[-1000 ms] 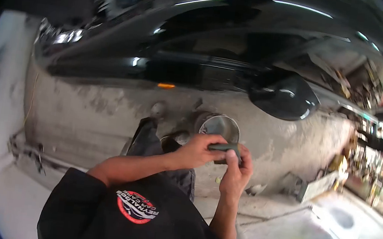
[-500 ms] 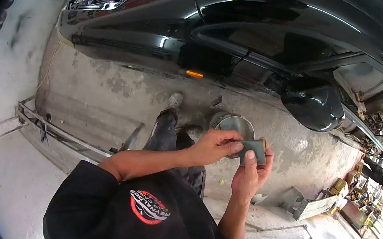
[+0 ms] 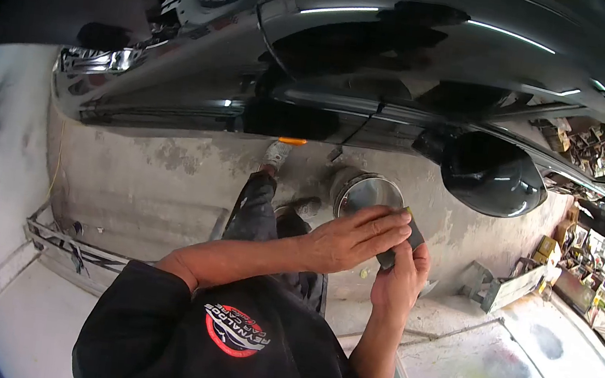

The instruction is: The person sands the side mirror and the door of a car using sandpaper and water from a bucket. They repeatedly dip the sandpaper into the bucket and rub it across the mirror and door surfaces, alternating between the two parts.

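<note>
In front of my chest, my right hand (image 3: 402, 273) grips a small dark grey piece of sandpaper (image 3: 415, 238) with a yellowish edge, apparently wrapped on a block. My left hand (image 3: 357, 239) lies over its near side, fingers together and pressed on it; the left thumb is hidden. Just beyond both hands, a round metal bucket (image 3: 352, 187) stands on the floor.
A glossy black car (image 3: 315, 85) spans the top, its side mirror (image 3: 493, 175) jutting out at right. Metal frame rails (image 3: 120, 261) lie at left. Cluttered boxes (image 3: 547, 253) and a grey metal piece (image 3: 494, 288) sit at right. My shoes are beside the bucket.
My left hand has gone from pinching the sandpaper's edge to lying flat across it. The sandpaper has turned more edge-on. The view has shifted, with the car showing lower.
</note>
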`<state>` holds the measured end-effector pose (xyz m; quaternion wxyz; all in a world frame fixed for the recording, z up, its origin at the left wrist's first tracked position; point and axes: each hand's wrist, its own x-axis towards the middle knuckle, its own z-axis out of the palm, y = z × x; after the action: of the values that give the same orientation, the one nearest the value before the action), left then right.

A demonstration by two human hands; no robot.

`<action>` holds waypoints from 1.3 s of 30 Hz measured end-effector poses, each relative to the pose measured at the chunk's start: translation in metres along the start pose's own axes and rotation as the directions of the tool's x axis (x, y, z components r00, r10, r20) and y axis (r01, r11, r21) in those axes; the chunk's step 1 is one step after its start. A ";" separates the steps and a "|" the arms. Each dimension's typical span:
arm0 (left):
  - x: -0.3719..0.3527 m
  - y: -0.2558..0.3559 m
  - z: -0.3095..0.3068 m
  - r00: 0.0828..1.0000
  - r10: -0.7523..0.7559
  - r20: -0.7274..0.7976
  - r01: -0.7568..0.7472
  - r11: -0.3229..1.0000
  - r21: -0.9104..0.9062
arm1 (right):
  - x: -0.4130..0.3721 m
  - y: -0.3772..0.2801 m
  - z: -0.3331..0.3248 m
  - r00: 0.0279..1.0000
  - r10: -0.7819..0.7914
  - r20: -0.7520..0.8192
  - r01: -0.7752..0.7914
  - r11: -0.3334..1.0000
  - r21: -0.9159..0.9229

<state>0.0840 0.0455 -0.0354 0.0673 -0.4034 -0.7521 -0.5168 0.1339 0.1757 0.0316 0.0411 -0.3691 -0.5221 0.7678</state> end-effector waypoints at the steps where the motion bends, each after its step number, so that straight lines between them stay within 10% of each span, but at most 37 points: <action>1: 0.004 -0.005 -0.008 1.000 -0.011 0.000 0.011 1.000 0.007 | 0.001 -0.004 0.008 1.000 0.012 0.014 -0.012 1.000 -0.011; 7: 0.028 -0.046 -0.020 0.985 -0.163 -0.049 0.150 0.969 -0.196 | 0.006 -0.037 0.041 0.991 -0.045 0.125 0.088 0.927 -0.363; 10: 0.044 -0.061 -0.014 0.956 -0.287 -0.062 0.248 0.902 -0.354 | 0.014 -0.069 0.038 0.919 -0.298 0.259 0.395 0.700 -0.595; 14: 0.086 -0.076 -0.002 0.944 -0.251 -0.215 0.183 0.938 -0.294 | 0.041 -0.109 0.032 0.536 -0.820 0.200 0.474 0.096 -0.875; 16: 0.097 -0.085 0.012 0.954 -0.190 -0.230 0.151 0.972 -0.179 | 0.073 -0.122 0.013 0.271 -0.894 0.357 0.496 -0.188 -0.848; 20: 0.096 -0.099 0.040 0.963 -0.098 -0.251 0.098 0.995 -0.012 | 0.113 -0.128 0.006 0.153 -0.834 0.530 0.383 -0.444 -0.810; 39: 0.080 -0.115 0.034 0.964 -0.256 0.067 0.265 0.928 -0.261 | 0.151 -0.112 0.023 0.155 -0.840 0.520 0.535 -0.371 -0.759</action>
<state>-0.0358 0.1004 -0.0924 -0.0688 -0.3134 -0.7230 -0.6118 -0.0255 0.2764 0.0501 0.3871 -0.0010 -0.9201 0.0594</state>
